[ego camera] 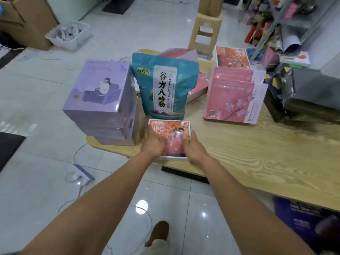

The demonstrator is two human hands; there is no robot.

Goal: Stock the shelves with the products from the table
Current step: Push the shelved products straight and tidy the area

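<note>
Nearest you, your shoe (159, 231) stands on the glossy tiled floor (46, 115), with a power strip (85, 172) off to its left. Both forearms reach forward to the near edge of the wooden table (257, 159).

There your left hand (153, 142) and right hand (193, 147) clasp a flat orange box (170, 132) that lies on the table top. The left hand's fingers curl over the box's left edge, though they are blurred. The right hand pinches the right edge, with its thumb along the side and its fingers on the lid.

Just behind the box, a teal pouch (165, 89) stands upright. Beside the pouch on the left sits a stack of purple boxes (103, 102). On its right, pink boxes (233, 100) stand in a row, one behind another. Dark bags (303, 92) crowd the table's right end.

Flat red boxes (199, 83) lie behind the pouch, and another orange carton (232, 57) stands at the far end of the pink row.

Beyond the table stands a beige stool (207, 28). The shelves (294, 24) are at the upper right, crowded with goods. At the far left, a white bin (68, 36) sits next to a cardboard box (24, 21).
</note>
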